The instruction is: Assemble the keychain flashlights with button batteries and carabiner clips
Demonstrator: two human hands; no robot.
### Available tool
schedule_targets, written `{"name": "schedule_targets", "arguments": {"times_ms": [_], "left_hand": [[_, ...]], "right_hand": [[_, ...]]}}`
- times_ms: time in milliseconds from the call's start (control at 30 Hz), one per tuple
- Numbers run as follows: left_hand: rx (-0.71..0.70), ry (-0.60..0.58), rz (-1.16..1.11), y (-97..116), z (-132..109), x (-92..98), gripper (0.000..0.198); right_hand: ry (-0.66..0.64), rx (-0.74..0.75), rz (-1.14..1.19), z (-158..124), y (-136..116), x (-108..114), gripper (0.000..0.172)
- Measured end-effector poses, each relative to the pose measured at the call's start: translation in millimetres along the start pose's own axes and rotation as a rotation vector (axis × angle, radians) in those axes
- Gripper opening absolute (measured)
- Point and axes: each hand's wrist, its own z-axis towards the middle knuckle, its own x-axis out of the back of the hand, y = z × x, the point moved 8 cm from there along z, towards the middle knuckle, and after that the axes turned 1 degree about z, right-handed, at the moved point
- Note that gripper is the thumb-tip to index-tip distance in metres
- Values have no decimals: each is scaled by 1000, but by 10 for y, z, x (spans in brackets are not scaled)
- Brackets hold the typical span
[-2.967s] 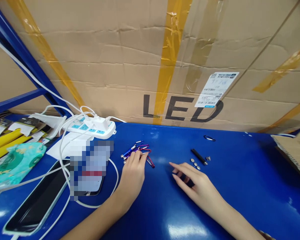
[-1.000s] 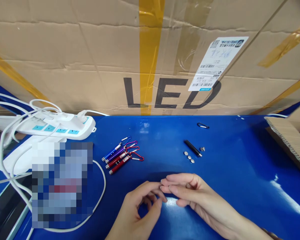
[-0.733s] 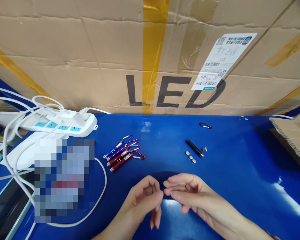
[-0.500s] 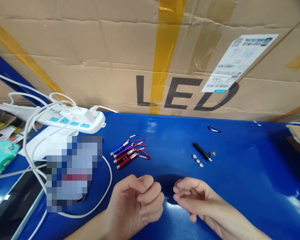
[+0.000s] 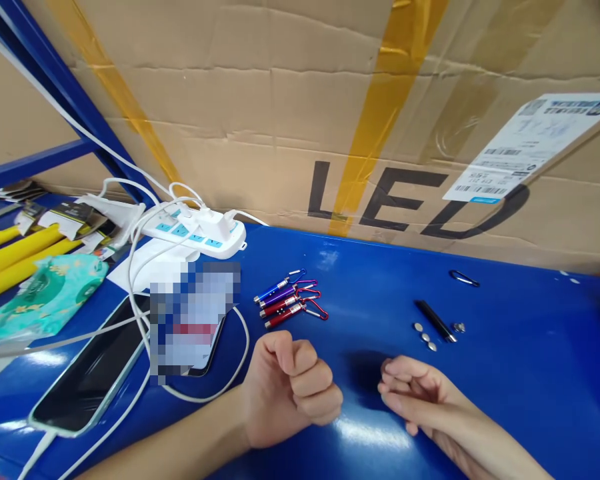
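Observation:
My left hand (image 5: 297,390), curled into a fist, is above the blue table with nothing showing in it. To its right, my right hand (image 5: 420,397) has its fingers bent toward the thumb, and no object shows between them. Just beyond the left fist lie small penlights with carabiner clips: a blue one (image 5: 273,291), a purple one (image 5: 279,295) and two red ones (image 5: 285,315). Beyond my right hand rests a black metal tube (image 5: 435,321). Button cells (image 5: 425,337) lie to its left, small silver parts (image 5: 459,327) to its right, and a black carabiner (image 5: 465,278) farther back.
A large cardboard box (image 5: 290,100) stands along the back of the blue table (image 5: 360,287). On the left are a white power strip (image 5: 220,243) with cables, a black-screened phone (image 5: 90,373), a partly blurred phone (image 5: 210,353), a green packet (image 5: 60,293) and yellow-handled tools (image 5: 20,260).
The view has swung left, so the table items appear farther right and more shows at the left. My left fist looks slightly tighter. My right hand keeps much the same shape.

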Motion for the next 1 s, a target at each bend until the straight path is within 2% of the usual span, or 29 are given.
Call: {"name": "schedule_targets", "arguments": {"times_ms": [233,400,533,633,733,867,1000], "left_hand": [[1,34,30,-7,-27,21,42],[-2,-27,-5,-8,-12,-33,40],[26,-35,-49,-60,3,-60,39],[47,-18,-57,-96,11,-54,38],[51,-4,-53,-109,13,-46,35],[45,-2,-32,-107,12,-42,33],[55,-18,27,-119,11,-38,33]], "right_hand": [[88,70,-44,65,-41,72,27],[305,311,-91,127,-303,441,36],[508,600,-401,23,-608,682,28],[638,763,-775,-88,-761,662,21],[756,778,-1084,-139,-810,649,21],[909,705,-1302,-176,-832,772,23],[912,635,-1426,-117,-776,849,28]]}}
